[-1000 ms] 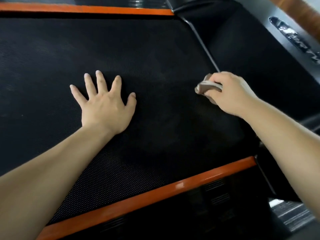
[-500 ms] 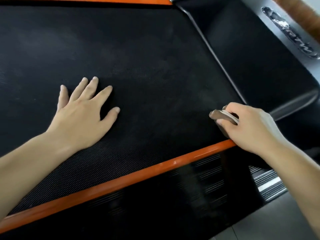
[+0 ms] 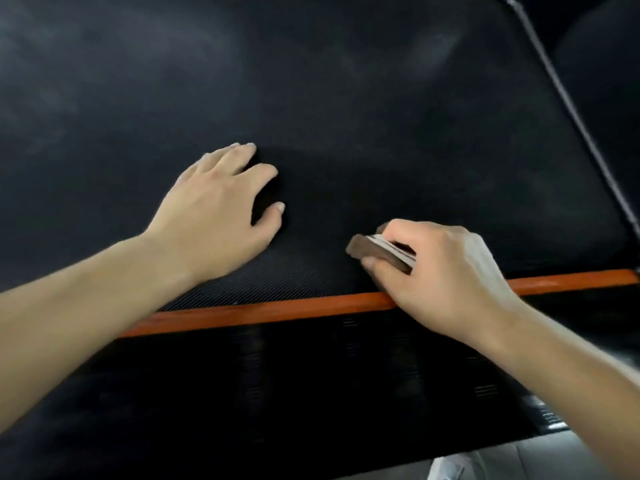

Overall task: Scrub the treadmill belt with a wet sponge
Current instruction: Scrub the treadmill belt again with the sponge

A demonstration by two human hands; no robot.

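Note:
The black textured treadmill belt (image 3: 346, 116) fills most of the view, with pale smears across its far part. My right hand (image 3: 443, 275) grips a flat brown sponge (image 3: 374, 252) with a pale top layer and holds it down on the belt, close to the near orange edge strip (image 3: 277, 310). My left hand (image 3: 221, 206) rests on the belt to the left of the sponge, fingers bent and fingertips touching the surface, holding nothing.
A black side rail (image 3: 311, 393) with ribbed slots runs below the orange strip. The belt's right border (image 3: 568, 109) slants down the upper right, with a dark cover beyond it. Grey floor (image 3: 519, 462) shows at the bottom right.
My right hand has dragged the sponge along the belt toward the near orange strip and leftward. My left hand has gone from flat and spread to propped on bent fingers. The view has shifted closer.

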